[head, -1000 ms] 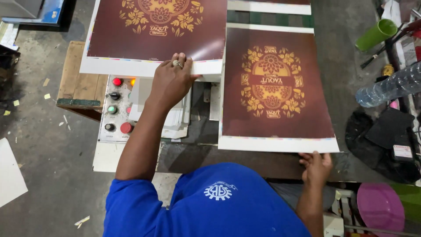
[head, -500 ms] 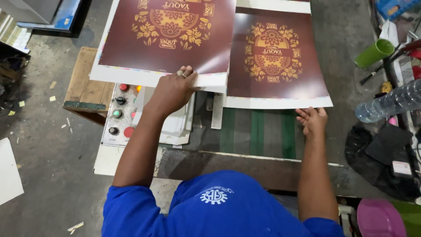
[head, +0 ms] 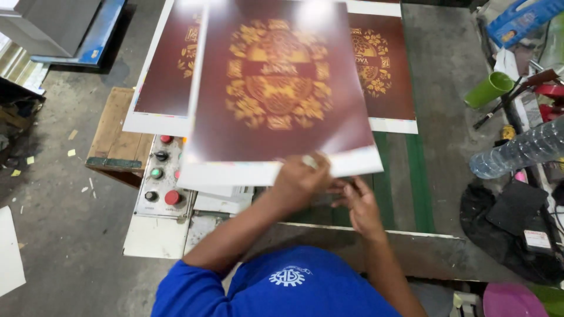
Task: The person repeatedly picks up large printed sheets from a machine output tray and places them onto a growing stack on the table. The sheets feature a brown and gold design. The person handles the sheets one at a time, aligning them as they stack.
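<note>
Maroon paper with a gold ornament fills my view — a large printed sheet (head: pixel 276 88) lifted off the machine bed (head: pixel 437 152), blurred, its white bottom margin in my grip. My left hand (head: pixel 301 181) is closed on that margin near the middle, a ring showing on one finger. My right hand (head: pixel 359 202) sits just beside it under the sheet's lower edge, fingers bent; whether it pinches the paper I cannot tell. Two more printed sheets (head: pixel 388 70) lie flat beneath, towards the bed's far edge. At the bed's left edge is a control panel (head: pixel 161 176) — red, green and black buttons.
</note>
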